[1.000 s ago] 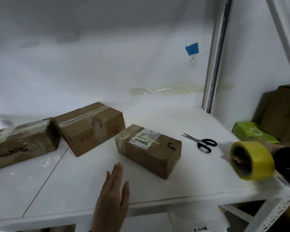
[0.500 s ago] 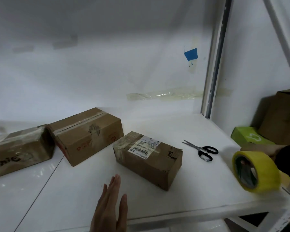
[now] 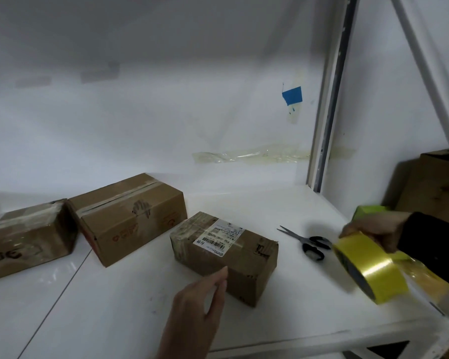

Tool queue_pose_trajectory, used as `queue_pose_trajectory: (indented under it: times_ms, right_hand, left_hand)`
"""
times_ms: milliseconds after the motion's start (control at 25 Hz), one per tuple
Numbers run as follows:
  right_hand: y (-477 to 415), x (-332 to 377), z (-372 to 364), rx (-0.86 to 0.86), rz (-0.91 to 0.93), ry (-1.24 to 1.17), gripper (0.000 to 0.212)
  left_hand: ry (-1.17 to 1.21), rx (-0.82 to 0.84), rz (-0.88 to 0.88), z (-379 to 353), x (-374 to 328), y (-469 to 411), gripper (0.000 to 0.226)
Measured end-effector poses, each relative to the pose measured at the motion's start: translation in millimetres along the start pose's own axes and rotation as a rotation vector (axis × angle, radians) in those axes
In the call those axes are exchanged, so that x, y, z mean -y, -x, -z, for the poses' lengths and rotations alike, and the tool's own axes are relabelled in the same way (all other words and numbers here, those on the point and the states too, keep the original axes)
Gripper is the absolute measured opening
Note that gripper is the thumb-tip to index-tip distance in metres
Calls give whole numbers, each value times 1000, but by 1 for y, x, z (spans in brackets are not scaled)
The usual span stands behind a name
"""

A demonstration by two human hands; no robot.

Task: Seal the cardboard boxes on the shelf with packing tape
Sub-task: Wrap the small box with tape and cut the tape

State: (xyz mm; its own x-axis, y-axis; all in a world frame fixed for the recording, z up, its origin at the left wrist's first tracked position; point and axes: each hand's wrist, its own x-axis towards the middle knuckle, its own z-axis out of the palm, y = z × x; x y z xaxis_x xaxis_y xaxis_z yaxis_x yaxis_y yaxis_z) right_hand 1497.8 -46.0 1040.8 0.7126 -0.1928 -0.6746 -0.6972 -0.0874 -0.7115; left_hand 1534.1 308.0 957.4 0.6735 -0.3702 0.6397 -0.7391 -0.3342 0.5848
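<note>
Labelled box [image 3: 226, 257]: left hand [image 3: 200, 304], fingers loose, at its 6 o'clock; right hand [image 3: 373, 229] grips tape roll [image 3: 371, 273] at 3 o'clock.

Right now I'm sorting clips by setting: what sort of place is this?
Probably a packing or storage room: a labelled cardboard box sits on a white shelf, scissors lie beside it, and the right hand holds a roll of yellow tape.

left hand [image 3: 200, 301]: lower centre, fingers loose and together | right hand [image 3: 373, 230]: right edge, gripping tape roll [image 3: 371, 270]
</note>
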Motion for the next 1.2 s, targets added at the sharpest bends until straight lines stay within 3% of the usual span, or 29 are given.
queue_pose_trajectory:
  times_ms: [80, 280, 360, 480, 560, 760, 840, 960, 1040, 1200]
  right_hand:
    - [32, 18, -22, -40, 157, 5, 14]
    - [90, 16, -86, 38, 603, -71, 12]
    - [100, 2, -108, 20, 722, -82, 12]
    - [103, -19, -132, -97, 865, -13, 14]
    - [102, -28, -143, -156, 904, 24, 16]
    - [102, -41, -160, -284, 877, 11, 12]
    - [105, -44, -168, -303, 821, -30, 9]
    - [108, -34, -153, -265, 718, -108, 52]
    - [115, -20, -132, -252, 680, -156, 78]
    - [128, 6, -102, -301, 755, -6, 45]
  left_hand:
    - [271, 119, 204, -2, -17, -16, 12]
    - [819, 264, 502, -5, -60, -57, 53]
    - [952, 283, 532, -6, -76, -63, 53]
    - [856, 352, 413, -4, -96, -58, 36]
    - [699, 280, 385, -3, -103, -52, 33]
    - [497, 164, 284, -3, -104, -52, 24]
    - [554, 203, 362, -1, -101, -61, 20]
    - [647, 265, 503, 6, -100, -92, 8]
    - [632, 292, 461, 11, -105, -114, 6]
    - [610, 193, 346, 2, -124, -134, 7]
